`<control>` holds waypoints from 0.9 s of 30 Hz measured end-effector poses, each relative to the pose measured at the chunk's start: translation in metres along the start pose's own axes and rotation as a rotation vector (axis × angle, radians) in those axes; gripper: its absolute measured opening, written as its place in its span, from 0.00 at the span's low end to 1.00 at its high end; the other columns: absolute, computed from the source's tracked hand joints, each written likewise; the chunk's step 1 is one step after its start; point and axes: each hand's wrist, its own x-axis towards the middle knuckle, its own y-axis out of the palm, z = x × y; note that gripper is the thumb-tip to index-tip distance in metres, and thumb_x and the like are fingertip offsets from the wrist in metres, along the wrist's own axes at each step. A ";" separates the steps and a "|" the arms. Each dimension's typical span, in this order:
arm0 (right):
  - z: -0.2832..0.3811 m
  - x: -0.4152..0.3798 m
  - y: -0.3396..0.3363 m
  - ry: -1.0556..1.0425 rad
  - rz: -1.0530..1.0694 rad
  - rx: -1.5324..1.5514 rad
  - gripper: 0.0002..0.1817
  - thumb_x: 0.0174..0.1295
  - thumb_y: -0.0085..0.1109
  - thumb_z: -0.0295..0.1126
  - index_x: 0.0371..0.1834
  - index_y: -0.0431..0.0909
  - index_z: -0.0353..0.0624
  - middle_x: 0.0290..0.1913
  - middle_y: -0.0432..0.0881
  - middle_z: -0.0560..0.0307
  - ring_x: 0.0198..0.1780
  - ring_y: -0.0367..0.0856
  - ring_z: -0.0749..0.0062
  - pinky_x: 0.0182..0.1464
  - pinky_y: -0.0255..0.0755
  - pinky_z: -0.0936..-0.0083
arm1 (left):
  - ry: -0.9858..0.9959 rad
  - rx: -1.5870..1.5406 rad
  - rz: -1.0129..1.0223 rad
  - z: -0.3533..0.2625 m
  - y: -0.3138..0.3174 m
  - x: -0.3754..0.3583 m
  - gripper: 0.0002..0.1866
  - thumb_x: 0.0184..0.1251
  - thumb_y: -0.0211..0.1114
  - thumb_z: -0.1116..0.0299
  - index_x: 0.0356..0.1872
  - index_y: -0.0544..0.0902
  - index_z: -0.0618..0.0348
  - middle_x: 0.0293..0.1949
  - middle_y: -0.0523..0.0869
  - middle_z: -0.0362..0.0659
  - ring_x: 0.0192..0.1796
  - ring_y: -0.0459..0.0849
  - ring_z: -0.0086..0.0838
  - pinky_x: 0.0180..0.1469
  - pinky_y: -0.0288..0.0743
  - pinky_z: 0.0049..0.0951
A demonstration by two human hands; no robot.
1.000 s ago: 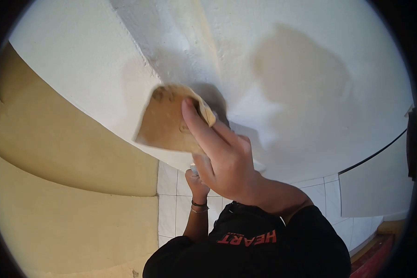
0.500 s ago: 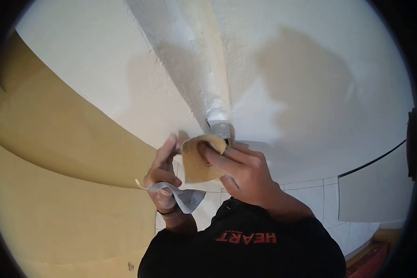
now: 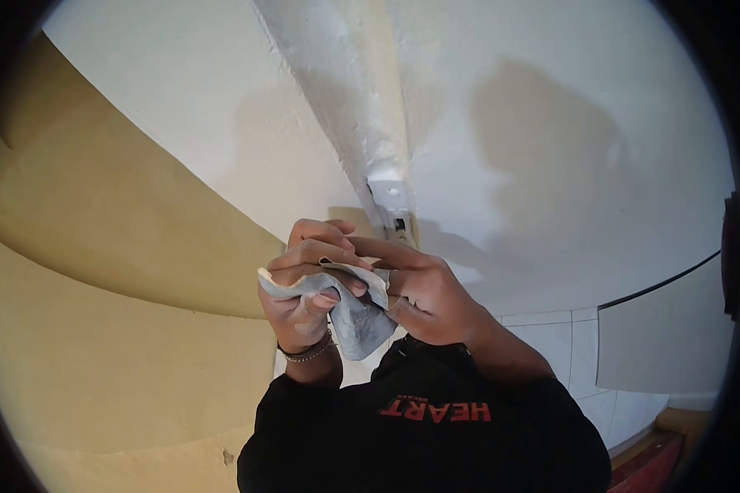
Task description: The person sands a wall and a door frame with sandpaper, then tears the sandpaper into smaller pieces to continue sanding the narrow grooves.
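A creased grey sheet (image 3: 362, 329), perhaps sandpaper or cloth, hangs from my left hand (image 3: 294, 320), its pale edge curling over the palm. The fingers of my left hand are bent around it. My right hand (image 3: 432, 300) meets the left one from the right, its fingertips pinching the folded upper part of the sheets. Whether one or two pieces lie between the fingers is hard to tell. Just beyond the hands, a pale fitting (image 3: 389, 194) with a dark slot sits on the ridge of the wall.
White wall surfaces (image 3: 551, 246) spread on both sides of the ridge, with shadows on them. A tan wall area (image 3: 123, 197) curves along the left. White floor tiles (image 3: 551, 345) show below, and a red object (image 3: 649, 467) lies at the lower right.
My hands have come together. The tan face of the piece in my right hand has turned out of sight. The fitting behind is less covered, and the grey sheet has shifted right.
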 end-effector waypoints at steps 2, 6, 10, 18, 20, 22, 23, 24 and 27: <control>-0.001 -0.002 -0.003 0.071 0.024 0.096 0.16 0.53 0.51 0.19 0.47 0.79 0.35 0.51 0.79 0.46 0.52 0.78 0.53 0.55 0.71 0.68 | -0.004 -0.047 -0.029 0.001 0.002 0.000 0.23 0.58 0.65 0.50 0.19 0.84 0.62 0.29 0.87 0.46 0.43 0.76 0.37 0.52 0.72 0.48; -0.006 -0.004 -0.012 0.235 0.034 0.188 0.16 0.58 0.47 0.19 0.48 0.78 0.33 0.48 0.79 0.46 0.47 0.80 0.57 0.51 0.71 0.73 | 0.109 0.120 -0.026 -0.001 -0.001 -0.007 0.20 0.54 0.67 0.47 0.19 0.86 0.55 0.35 0.89 0.43 0.44 0.76 0.35 0.55 0.71 0.47; 0.008 0.001 -0.017 0.316 -0.095 0.232 0.15 0.59 0.46 0.19 0.49 0.77 0.31 0.45 0.80 0.49 0.45 0.79 0.64 0.50 0.70 0.75 | 0.270 0.365 0.198 -0.008 -0.002 -0.010 0.17 0.42 0.68 0.46 0.23 0.89 0.48 0.42 0.89 0.35 0.46 0.76 0.34 0.59 0.67 0.47; 0.008 0.008 -0.025 0.299 -0.244 0.906 0.24 0.64 0.47 0.36 0.53 0.73 0.23 0.50 0.78 0.48 0.49 0.77 0.72 0.53 0.68 0.76 | 0.029 0.533 0.395 -0.010 0.007 -0.014 0.10 0.40 0.76 0.63 0.24 0.87 0.52 0.49 0.86 0.40 0.58 0.76 0.41 0.67 0.61 0.51; 0.013 0.012 -0.019 0.342 -0.247 0.586 0.22 0.63 0.55 0.36 0.51 0.75 0.25 0.44 0.81 0.50 0.43 0.78 0.73 0.48 0.70 0.77 | 0.040 0.559 0.396 -0.009 0.006 -0.014 0.09 0.41 0.76 0.64 0.23 0.86 0.53 0.49 0.86 0.40 0.59 0.75 0.42 0.67 0.61 0.52; 0.016 0.016 -0.012 0.344 -0.288 0.369 0.19 0.62 0.57 0.34 0.49 0.77 0.27 0.41 0.82 0.51 0.39 0.79 0.72 0.44 0.71 0.78 | 0.052 0.585 0.404 -0.007 0.005 -0.015 0.09 0.41 0.77 0.65 0.23 0.85 0.53 0.49 0.86 0.40 0.59 0.75 0.43 0.68 0.61 0.52; 0.015 0.018 -0.008 0.339 -0.329 0.149 0.17 0.61 0.60 0.32 0.48 0.78 0.29 0.38 0.83 0.52 0.35 0.79 0.72 0.40 0.72 0.78 | 0.039 0.527 0.399 -0.006 0.003 -0.015 0.08 0.45 0.75 0.66 0.22 0.85 0.56 0.49 0.86 0.42 0.59 0.75 0.43 0.68 0.60 0.52; 0.013 0.020 -0.005 0.332 -0.336 0.146 0.17 0.61 0.60 0.32 0.48 0.78 0.29 0.38 0.83 0.52 0.35 0.79 0.72 0.40 0.72 0.78 | 0.028 0.470 0.395 -0.006 0.000 -0.014 0.08 0.49 0.73 0.66 0.21 0.84 0.58 0.49 0.86 0.43 0.58 0.76 0.42 0.68 0.60 0.52; 0.006 0.025 0.010 0.100 -0.533 -0.164 0.12 0.57 0.57 0.22 0.45 0.80 0.35 0.33 0.80 0.47 0.28 0.79 0.63 0.31 0.71 0.75 | 0.021 0.179 0.134 0.004 -0.011 -0.023 0.14 0.62 0.65 0.63 0.24 0.83 0.65 0.43 0.87 0.47 0.50 0.81 0.37 0.58 0.72 0.43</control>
